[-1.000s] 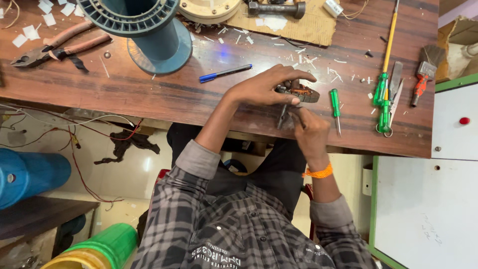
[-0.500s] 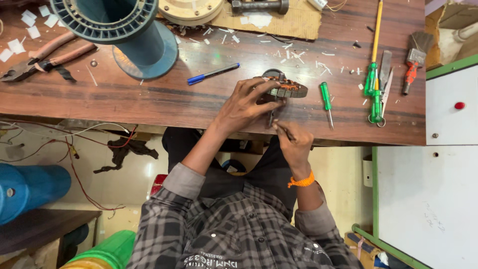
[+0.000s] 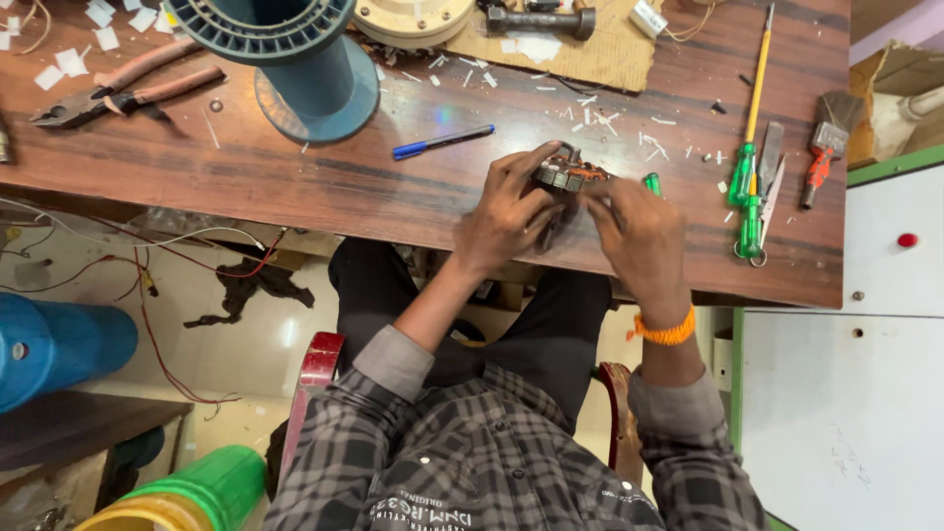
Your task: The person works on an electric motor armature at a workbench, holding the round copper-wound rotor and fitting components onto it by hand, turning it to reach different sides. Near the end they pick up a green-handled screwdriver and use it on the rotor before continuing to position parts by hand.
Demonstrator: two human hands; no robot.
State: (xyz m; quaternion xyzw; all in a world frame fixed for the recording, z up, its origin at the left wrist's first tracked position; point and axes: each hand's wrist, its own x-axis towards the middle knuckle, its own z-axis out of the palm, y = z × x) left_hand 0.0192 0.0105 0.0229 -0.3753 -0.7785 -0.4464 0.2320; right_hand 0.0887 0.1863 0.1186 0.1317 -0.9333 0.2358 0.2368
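Two hands hold one motor stator; one pen lies nearby.

- Blue pen, lying on the wooden table
- Pliers, far left
- Teal spool
- Green screwdrivers, right
- Paintbrush

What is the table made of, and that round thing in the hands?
The table looks like dark brown wood with a smooth coat: grain streaks and a shiny glare show. The round part held by the left hand and right hand looks like grey metal with coppery wire, probably.
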